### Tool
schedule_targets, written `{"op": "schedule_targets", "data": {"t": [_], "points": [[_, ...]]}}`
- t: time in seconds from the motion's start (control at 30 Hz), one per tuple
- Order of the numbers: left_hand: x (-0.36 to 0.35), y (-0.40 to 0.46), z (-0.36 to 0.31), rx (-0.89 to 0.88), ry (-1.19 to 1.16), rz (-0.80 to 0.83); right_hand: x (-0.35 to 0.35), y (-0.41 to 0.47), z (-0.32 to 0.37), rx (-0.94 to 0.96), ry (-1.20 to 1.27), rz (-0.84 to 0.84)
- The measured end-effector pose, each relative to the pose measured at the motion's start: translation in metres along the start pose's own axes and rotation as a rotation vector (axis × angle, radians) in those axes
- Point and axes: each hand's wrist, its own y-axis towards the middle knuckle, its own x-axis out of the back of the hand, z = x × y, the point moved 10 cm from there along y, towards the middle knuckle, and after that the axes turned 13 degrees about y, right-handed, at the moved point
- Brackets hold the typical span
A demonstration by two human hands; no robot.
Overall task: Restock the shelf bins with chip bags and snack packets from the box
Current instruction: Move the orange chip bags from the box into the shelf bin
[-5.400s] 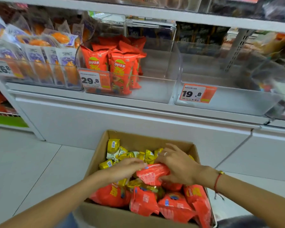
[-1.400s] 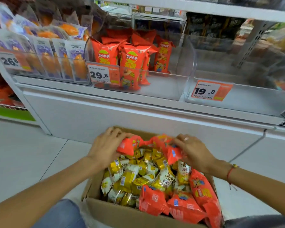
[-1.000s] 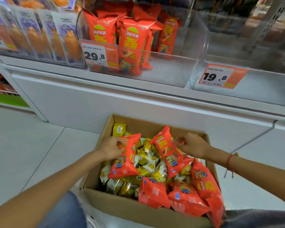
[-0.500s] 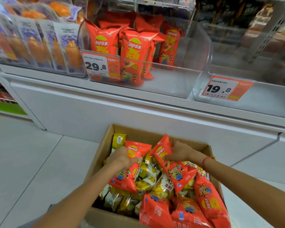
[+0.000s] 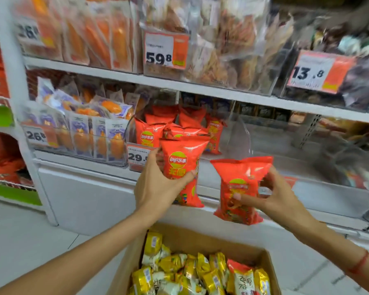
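Left hand (image 5: 156, 188) clamped on upright red Lay's bag (image 5: 182, 165); right hand (image 5: 279, 199) pinching second red bag (image 5: 239, 188), both before clear bin (image 5: 234, 135), above cardboard box (image 5: 124, 271).

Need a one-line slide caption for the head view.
Left hand and right hand each lift a red chip bag toward the clear shelf bin, above the cardboard box.

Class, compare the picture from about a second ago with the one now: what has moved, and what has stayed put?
Both hands have lifted out of the box toward the shelf. The left hand and the right hand each carry a red chip bag up to the clear bin. The yellow packets stay in the box.
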Motion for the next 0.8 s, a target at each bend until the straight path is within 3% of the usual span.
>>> {"op": "schedule_targets", "data": {"t": [0.23, 0.37, 0.53, 0.67, 0.8], "points": [[0.033, 0.022, 0.003, 0.070, -0.209, -0.156, 0.017, 0.032, 0.077, 0.332, 0.247, -0.285], [0.043, 0.050, 0.005, 0.085, -0.300, -0.220, 0.004, 0.076, 0.073, 0.336, 0.083, -0.374], [0.045, 0.068, 0.007, 0.040, -0.316, -0.210, -0.031, 0.135, 0.019, 0.026, -0.353, -0.326], [0.043, 0.068, 0.011, 0.026, -0.308, -0.179, -0.044, 0.165, -0.018, -0.213, -0.241, -0.294], [0.040, 0.067, 0.010, 0.015, -0.309, -0.152, -0.041, 0.186, -0.030, -0.310, -0.147, -0.341]]}}
